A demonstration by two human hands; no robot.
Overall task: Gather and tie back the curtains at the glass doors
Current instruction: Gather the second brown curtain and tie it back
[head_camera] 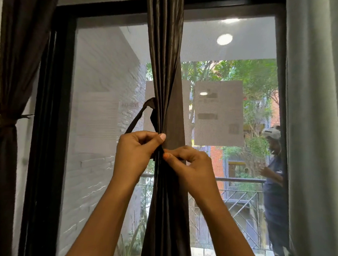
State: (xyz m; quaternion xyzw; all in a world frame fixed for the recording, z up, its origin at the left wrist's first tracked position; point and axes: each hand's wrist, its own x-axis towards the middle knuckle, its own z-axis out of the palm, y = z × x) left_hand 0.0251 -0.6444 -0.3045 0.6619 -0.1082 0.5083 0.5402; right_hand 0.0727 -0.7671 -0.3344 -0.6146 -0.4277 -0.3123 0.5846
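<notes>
Glass doors (pixel 104 123) behind; left hand (pixel 134 151), right hand (pixel 193 169) pinch strap (pixel 138 117) round curtain (pixel 164 67).

We count three curtains: left curtain (pixel 11 57) dark, centre curtain (pixel 165 47) dark, right curtain (pixel 320 118) grey. Two hands: left hand (pixel 134 151), right hand (pixel 193 167). Two ties: left tie (pixel 6 120), centre tie (pixel 143 114). One person (pixel 274 175) outside. One round lamp (pixel 224 39). One sheet (pixel 218 111) in full view on glass; we cannot count the part-hidden ones.
</notes>
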